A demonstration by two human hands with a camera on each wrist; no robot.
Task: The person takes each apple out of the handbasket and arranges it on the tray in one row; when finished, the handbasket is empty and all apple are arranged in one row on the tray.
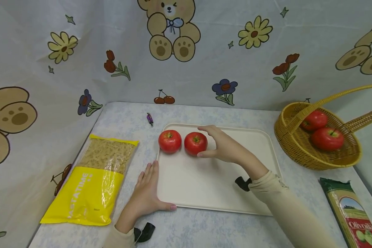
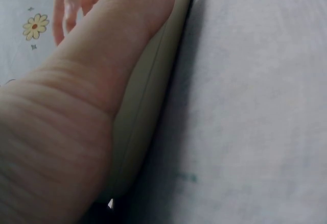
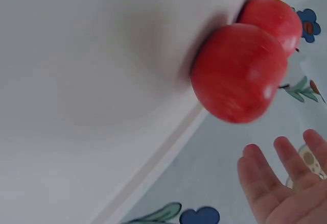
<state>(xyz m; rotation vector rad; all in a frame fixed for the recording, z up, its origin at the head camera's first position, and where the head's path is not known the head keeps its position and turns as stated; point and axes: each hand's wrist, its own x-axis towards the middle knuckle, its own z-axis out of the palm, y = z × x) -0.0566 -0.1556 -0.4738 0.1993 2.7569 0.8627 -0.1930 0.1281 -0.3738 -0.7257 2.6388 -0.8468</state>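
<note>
Two red apples sit side by side at the back left of a cream tray [image 1: 204, 182], the left apple [image 1: 169, 141] near the corner and the right apple [image 1: 196, 143] beside it. My right hand [image 1: 224, 144] is just right of the second apple, thumb and fingers spread apart around a gap. In the right wrist view, space shows between that apple [image 3: 239, 73] and the hand [image 3: 286, 188]. My left hand [image 1: 147, 193] rests at the tray's front left corner, fingers straight along the left edge and thumb at the front edge.
A yellow pasta bag [image 1: 93, 182] lies left of the tray. Behind it is a small purple item [image 1: 150, 119]. At the right stands a wicker basket [image 1: 297, 148] with two red apples [image 1: 327, 138], and an Olivoila packet [image 1: 353, 213] lies in front of it.
</note>
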